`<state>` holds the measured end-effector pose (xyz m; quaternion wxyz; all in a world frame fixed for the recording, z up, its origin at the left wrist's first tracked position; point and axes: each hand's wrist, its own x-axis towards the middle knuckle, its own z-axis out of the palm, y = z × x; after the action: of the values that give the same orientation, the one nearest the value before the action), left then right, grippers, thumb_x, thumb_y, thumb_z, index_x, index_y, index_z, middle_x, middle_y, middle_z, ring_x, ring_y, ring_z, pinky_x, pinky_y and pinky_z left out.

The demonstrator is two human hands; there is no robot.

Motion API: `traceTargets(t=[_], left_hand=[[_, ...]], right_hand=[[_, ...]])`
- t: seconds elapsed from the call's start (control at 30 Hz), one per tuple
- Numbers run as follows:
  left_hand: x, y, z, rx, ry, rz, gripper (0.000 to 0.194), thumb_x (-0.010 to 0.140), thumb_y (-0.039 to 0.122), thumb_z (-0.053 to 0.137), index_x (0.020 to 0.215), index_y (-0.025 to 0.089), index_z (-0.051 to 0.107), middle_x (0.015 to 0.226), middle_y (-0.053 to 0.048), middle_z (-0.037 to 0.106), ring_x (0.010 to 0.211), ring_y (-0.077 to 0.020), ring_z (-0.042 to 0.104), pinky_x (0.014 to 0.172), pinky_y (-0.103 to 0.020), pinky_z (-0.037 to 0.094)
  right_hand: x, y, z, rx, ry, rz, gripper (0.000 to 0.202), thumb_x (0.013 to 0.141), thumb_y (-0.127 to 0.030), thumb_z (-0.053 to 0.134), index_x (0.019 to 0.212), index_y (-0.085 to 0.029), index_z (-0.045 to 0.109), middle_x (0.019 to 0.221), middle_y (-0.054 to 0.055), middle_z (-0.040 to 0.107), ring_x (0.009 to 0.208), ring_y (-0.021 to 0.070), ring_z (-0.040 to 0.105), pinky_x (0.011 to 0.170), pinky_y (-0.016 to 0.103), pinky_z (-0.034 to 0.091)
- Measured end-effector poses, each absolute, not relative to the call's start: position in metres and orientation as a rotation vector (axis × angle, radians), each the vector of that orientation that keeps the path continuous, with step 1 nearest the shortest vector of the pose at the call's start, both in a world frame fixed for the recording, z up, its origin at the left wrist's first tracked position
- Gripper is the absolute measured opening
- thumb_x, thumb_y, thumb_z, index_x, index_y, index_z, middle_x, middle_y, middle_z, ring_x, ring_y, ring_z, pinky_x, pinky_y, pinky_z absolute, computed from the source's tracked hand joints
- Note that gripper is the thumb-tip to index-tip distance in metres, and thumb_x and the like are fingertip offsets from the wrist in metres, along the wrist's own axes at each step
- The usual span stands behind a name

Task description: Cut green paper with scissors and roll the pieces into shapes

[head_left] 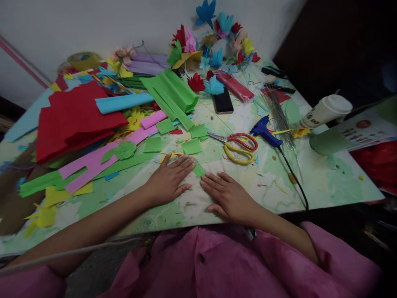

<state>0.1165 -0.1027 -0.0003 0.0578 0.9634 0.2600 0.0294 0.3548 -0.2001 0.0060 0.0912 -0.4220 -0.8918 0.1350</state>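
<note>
My left hand (pixel 169 180) lies flat near the table's front, fingers stretched out, its fingertips by a small strip of green crepe paper (pixel 199 170). From the other side my right hand (pixel 225 194) rests flat too, its fingertips at the strip's lower end. Both palms face down. Just beyond the hands lie cut green paper squares (pixel 192 146). Scissors (pixel 240 147) with one red and one yellow handle lie beyond my right hand, blades pointing left. Farther right is a blue glue gun (pixel 267 131) with a black cord.
Red crepe paper (pixel 74 120), a green crepe sheet (pixel 173 91) and pink strips (pixel 93 161) cover the left side. At the back are paper flowers (pixel 214 85) and a phone (pixel 223 100). Thin wires (pixel 277 111), a lidded cup (pixel 325 109) and a green-and-white cylinder (pixel 347 134) stand right.
</note>
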Motion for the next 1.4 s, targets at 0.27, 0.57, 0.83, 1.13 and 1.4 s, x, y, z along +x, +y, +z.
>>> traceTargets(t=[0.27,0.57,0.83,1.13,1.4], left_hand=[[0.128,-0.100,0.011,2.951,0.799,0.205,0.042,0.091,0.037,0.038,0.127,0.019,0.048,0.135,-0.010,0.049,0.130,-0.0270,0.035,0.107,-0.055,0.009],[0.144,-0.092,0.008,3.112,0.556,0.472,0.021,0.091,0.027,0.044,0.094,0.019,0.063,0.094,-0.005,0.069,0.102,-0.0201,0.056,0.090,-0.041,0.030],[0.143,-0.091,0.005,3.175,0.526,0.644,0.020,0.091,0.021,0.044,0.091,0.017,0.064,0.089,-0.003,0.070,0.097,-0.0191,0.058,0.082,-0.038,0.032],[0.128,-0.104,0.007,3.386,0.409,0.891,0.016,0.085,0.014,0.051,0.093,0.018,0.065,0.094,-0.002,0.071,0.101,-0.0183,0.058,0.081,-0.035,0.034],[0.125,-0.107,0.006,3.100,0.521,0.423,0.023,0.092,0.022,0.041,0.103,0.018,0.061,0.100,-0.006,0.068,0.100,-0.0183,0.057,0.088,-0.038,0.032]], right_hand=[[0.360,-0.176,0.026,-1.280,-2.551,0.130,0.037,0.083,-0.029,0.054,0.118,-0.018,0.055,0.132,0.012,0.049,0.115,0.0279,0.041,0.100,0.048,0.024],[0.354,-0.146,0.005,-1.076,-2.643,-0.194,0.013,0.087,-0.020,0.050,0.082,-0.018,0.062,0.090,0.006,0.061,0.095,0.0209,0.045,0.092,0.040,0.026],[0.352,-0.150,0.007,-1.141,-2.432,-0.149,0.018,0.087,-0.030,0.051,0.092,-0.016,0.060,0.098,0.007,0.063,0.097,0.0216,0.046,0.090,0.040,0.028],[0.349,-0.142,0.000,-0.915,-2.476,-0.348,0.015,0.090,-0.018,0.046,0.092,-0.021,0.061,0.095,0.003,0.064,0.097,0.0184,0.047,0.089,0.037,0.028],[0.347,-0.139,0.000,-0.992,-2.620,-0.124,0.015,0.089,-0.019,0.048,0.082,-0.017,0.061,0.082,0.004,0.063,0.088,0.0179,0.047,0.084,0.036,0.028]])
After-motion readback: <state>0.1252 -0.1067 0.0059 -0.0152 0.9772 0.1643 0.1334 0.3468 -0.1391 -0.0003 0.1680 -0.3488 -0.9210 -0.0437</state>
